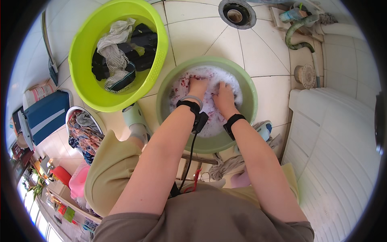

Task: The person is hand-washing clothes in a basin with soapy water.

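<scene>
A pale green plastic basin (252, 99) stands on the floor in front of me, holding foamy water. White cloth with a red floral print (181, 86) lies wet in the suds (208, 124). My left hand (198, 86) presses down on this cloth, its fingers sunk out of sight. Beside it on the right, my right hand (225, 98) reaches into the foam, with its fingertips partly covered. Whether either hand grips the cloth cannot be made out. Both wrists wear black straps, and a cable (191, 157) runs from the left one.
A bright lime-green tub (81, 87) at upper left holds dark clothes and a pale dotted cloth (116, 57) in water. Further left sits a white bucket of laundry (86, 131). A floor drain (237, 14) lies ahead; a white ribbed plastic panel (329, 145) stands at right.
</scene>
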Demonstrator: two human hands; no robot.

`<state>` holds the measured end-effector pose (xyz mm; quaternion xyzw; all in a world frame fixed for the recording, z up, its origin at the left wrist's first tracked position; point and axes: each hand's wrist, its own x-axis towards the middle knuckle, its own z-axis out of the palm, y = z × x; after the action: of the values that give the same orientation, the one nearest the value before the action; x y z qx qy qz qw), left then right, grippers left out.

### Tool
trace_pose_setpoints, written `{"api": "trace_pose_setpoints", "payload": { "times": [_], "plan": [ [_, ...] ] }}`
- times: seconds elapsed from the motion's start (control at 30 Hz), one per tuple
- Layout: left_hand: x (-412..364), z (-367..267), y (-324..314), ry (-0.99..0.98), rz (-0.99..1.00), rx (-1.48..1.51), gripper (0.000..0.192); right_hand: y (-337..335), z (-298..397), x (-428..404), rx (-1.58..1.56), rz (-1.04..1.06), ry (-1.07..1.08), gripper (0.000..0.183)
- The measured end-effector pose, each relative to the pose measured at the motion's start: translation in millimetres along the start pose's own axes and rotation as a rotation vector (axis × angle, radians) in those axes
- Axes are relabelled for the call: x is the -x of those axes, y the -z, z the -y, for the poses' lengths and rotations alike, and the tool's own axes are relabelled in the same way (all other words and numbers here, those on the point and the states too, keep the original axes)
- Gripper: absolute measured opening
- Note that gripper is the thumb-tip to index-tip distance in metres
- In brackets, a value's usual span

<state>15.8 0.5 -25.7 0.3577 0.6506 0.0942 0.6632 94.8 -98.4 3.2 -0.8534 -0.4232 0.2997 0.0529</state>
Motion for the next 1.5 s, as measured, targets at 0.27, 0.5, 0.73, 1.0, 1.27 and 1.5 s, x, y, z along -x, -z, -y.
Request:
{"api": "trace_pose_setpoints", "payload": {
  "times": [0.27, 0.5, 0.73, 1.0, 1.27, 1.5],
  "plan": [
    [73, -39, 36, 0.458, 0.474, 0.558, 0.032, 55, 31, 50, -0.661, 0.183, 0.175, 0.048],
    [119, -18, 44, -0.241, 0.438, 0.385, 0.028, 93, 67, 82, -0.679, 0.098, 0.177, 0.029],
    [128, -7, 43, 0.147, 0.401, 0.814, 0.023, 82, 60, 89, -0.576, -0.087, 0.047, 0.030],
    [150, -16, 42, 0.067, 0.385, 0.741, 0.017, 89, 69, 84, -0.375, -0.136, -0.097, 0.029],
    [159, -28, 38, 0.142, 0.413, 0.771, 0.039, 39, 30, 73, -0.613, -0.144, 0.288, 0.074],
    [117, -4, 54, 0.276, 0.488, 1.013, 0.033, 72, 61, 104, -0.658, 0.159, 0.144, 0.041]
  ]
}}
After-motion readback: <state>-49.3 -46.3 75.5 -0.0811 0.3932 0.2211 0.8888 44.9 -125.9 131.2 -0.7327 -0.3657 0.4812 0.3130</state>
